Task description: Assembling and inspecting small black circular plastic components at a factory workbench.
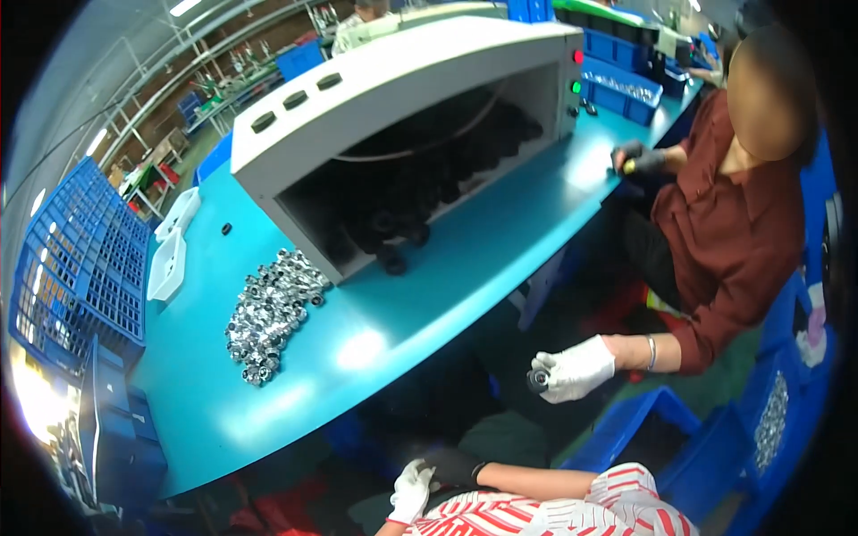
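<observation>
My left hand (pixel 411 493), in a white glove, is low in the picture below the table's front edge. Its fingers are bent together against my right hand (pixel 458 467), which wears a black glove. The right hand's fingers blend into the dark background, and whatever lies between the two hands is hidden. On the blue-green table (pixel 366 308) in front lies a heap of small shiny metal parts (pixel 273 308) with dark rings among them. Black round parts (pixel 393 255) sit at the mouth of a large white arched machine housing (pixel 402 85).
At right a co-worker in a brown shirt (pixel 742 241) holds a black round part (pixel 538 381) in a white-gloved hand (pixel 579 368). Blue crates (pixel 85 250) stand at left beside white trays (pixel 168 266). A blue bin of small parts (pixel 621 94) stands on the far right.
</observation>
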The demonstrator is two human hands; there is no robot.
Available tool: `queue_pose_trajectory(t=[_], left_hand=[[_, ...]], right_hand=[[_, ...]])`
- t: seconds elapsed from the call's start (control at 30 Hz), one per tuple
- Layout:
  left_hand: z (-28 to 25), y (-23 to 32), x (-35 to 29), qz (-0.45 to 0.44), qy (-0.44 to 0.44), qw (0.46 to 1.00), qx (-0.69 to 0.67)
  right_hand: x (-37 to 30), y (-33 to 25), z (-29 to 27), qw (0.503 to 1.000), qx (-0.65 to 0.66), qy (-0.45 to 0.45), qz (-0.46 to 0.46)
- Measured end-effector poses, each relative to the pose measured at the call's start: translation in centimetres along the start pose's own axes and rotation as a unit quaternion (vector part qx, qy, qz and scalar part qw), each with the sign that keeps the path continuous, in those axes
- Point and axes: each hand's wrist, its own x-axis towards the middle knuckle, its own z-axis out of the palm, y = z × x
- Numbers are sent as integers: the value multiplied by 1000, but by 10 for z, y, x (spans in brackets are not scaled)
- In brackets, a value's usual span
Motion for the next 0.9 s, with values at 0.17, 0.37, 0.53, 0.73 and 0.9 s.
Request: queue_pose_trajectory(t=[0.17,0.37,0.53,0.73,0.9], left_hand=[[2,4,-3,25,47,997,58],[-8,25,-7,-33,27,989,142],[-2,9,-12,-34,16,995,-94],[-18,17,-19,115,-26,988,-101],[-28,44,-3,196,29,980,1]], right_hand=[[4,7,6,996,-77,-5,-47],[-7,-35,0,989,-118,-1,-93],[-5,-7,12,995,15,-22,-93],[-20,-43,-17,921,374,-21,101],[-14,-73,-32,914,374,-41,151]])
